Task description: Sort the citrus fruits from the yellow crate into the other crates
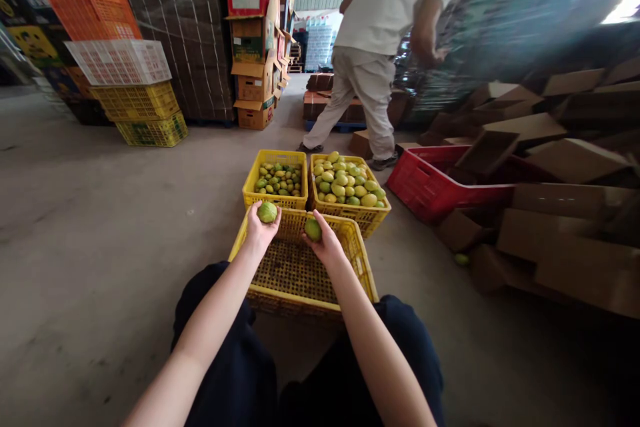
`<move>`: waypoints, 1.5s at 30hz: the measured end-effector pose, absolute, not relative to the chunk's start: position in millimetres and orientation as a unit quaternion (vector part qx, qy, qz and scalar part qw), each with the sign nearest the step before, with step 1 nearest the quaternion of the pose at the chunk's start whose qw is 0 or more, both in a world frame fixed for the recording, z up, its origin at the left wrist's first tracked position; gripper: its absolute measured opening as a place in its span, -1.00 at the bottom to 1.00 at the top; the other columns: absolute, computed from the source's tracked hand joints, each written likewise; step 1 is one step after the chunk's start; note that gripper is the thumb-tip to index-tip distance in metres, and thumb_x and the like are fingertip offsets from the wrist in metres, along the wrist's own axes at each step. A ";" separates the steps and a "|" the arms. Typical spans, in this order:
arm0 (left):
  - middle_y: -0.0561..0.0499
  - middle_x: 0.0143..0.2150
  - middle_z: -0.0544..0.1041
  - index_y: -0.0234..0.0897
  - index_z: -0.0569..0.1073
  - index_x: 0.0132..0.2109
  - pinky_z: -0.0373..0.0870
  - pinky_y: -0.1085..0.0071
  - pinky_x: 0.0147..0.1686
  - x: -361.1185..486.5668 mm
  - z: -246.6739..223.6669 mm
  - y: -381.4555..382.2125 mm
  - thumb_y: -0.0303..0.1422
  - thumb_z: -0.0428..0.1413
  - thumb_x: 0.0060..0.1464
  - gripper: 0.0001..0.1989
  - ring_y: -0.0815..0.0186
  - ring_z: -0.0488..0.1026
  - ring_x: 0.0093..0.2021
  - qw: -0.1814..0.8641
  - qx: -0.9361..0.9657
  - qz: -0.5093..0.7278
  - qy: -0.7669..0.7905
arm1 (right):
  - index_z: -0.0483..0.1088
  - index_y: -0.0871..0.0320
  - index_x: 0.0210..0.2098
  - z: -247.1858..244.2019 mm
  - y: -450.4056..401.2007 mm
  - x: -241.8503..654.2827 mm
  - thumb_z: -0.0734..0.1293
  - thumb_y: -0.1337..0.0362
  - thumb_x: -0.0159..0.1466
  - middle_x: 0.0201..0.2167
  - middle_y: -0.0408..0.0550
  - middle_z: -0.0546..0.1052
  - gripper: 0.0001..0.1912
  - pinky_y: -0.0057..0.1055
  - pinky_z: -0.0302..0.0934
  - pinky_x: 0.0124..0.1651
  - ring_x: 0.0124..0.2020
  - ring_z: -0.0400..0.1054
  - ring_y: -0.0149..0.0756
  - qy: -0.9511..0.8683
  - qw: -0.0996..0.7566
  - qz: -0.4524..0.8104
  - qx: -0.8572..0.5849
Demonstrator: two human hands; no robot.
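A green fruit (267, 212) rests in my left hand (261, 227), above the far left part of the near yellow crate (300, 300). My right hand (324, 239) holds another green fruit (313, 229) over the same crate, whose slatted bottom shows between my arms. Just beyond stand two more yellow crates. The left one (275, 201) contains small green and yellowish fruits (279, 180); the right one (350, 213) is heaped with larger yellow-green fruits (343, 180).
Beyond the crates a person (370, 47) in light clothes leans right. A red crate (425, 187) and cardboard boxes (565, 227) lie to the right, with a green fruit (461, 259) on the floor. Stacked crates (135, 100) stand left, boxes (253, 87) behind.
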State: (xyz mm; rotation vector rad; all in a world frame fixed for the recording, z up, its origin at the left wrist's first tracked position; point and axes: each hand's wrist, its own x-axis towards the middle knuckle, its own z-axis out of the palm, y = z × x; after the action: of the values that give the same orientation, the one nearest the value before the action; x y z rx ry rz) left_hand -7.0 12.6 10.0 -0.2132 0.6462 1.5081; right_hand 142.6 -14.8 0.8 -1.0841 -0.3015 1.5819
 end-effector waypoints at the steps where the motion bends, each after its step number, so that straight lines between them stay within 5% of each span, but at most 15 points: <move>1: 0.04 -0.46 0.43 -0.29 0.36 -0.34 0.52 0.40 -0.36 -6.8 10.7 12.4 -0.40 0.11 0.00 -0.93 0.35 0.45 -0.42 0.675 -0.101 0.674 0.281 | 0.30 0.12 -0.46 0.6 -14.6 143.5 0.32 0.21 0.21 -0.69 -0.22 0.41 -0.83 -0.55 0.28 -0.65 -0.67 0.31 -0.43 -0.118 0.561 0.677 -0.461; 8: -0.07 -0.43 0.47 -0.39 0.43 -0.22 0.48 0.44 -0.52 -7.5 12.4 11.6 -0.30 -0.07 0.10 -0.73 0.30 0.48 -0.45 0.721 -0.122 0.646 0.221 | 0.27 0.15 -0.45 -6.5 -12.5 148.3 0.08 0.10 0.32 -0.71 -0.07 0.44 -0.66 -0.53 0.15 -0.71 -0.71 0.29 -0.36 -0.105 0.522 0.715 -0.453; 15: -0.07 -0.45 0.47 -0.39 0.43 -0.24 0.51 0.39 -0.50 -5.5 6.9 20.1 -0.42 -0.14 0.13 -0.74 0.27 0.49 -0.43 0.708 -0.136 0.638 0.272 | 0.31 0.19 -0.40 -7.3 -11.9 144.3 0.08 0.13 0.36 -0.67 -0.07 0.48 -0.66 -0.48 0.27 -0.62 -0.68 0.35 -0.37 -0.097 0.541 0.701 -0.455; 24: 0.01 -0.48 0.42 -0.32 0.38 -0.34 0.53 0.38 -0.45 -6.2 10.4 15.8 -0.37 0.01 0.01 -0.89 0.29 0.48 -0.41 0.707 -0.118 0.643 0.269 | 0.34 0.19 -0.42 -7.2 -12.5 145.1 0.17 0.19 0.31 -0.68 -0.10 0.46 -0.74 -0.48 0.32 -0.58 -0.64 0.35 -0.38 -0.111 0.535 0.714 -0.438; 45: 0.01 -0.43 0.43 -0.29 0.36 -0.34 0.53 0.35 -0.39 -8.2 3.9 20.3 -0.38 0.00 0.02 -0.91 0.29 0.47 -0.35 0.711 -0.113 0.645 0.256 | 0.31 0.14 -0.44 -6.2 -13.5 138.6 0.28 0.32 0.23 -0.66 -0.16 0.43 -0.90 -0.49 0.36 -0.59 -0.63 0.34 -0.41 -0.123 0.540 0.700 -0.451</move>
State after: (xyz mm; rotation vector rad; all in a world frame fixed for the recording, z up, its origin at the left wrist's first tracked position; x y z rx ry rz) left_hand -8.2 20.3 3.9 -0.2508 0.5673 1.4312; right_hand 138.6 -13.5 -6.2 -1.0717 -0.2925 1.6647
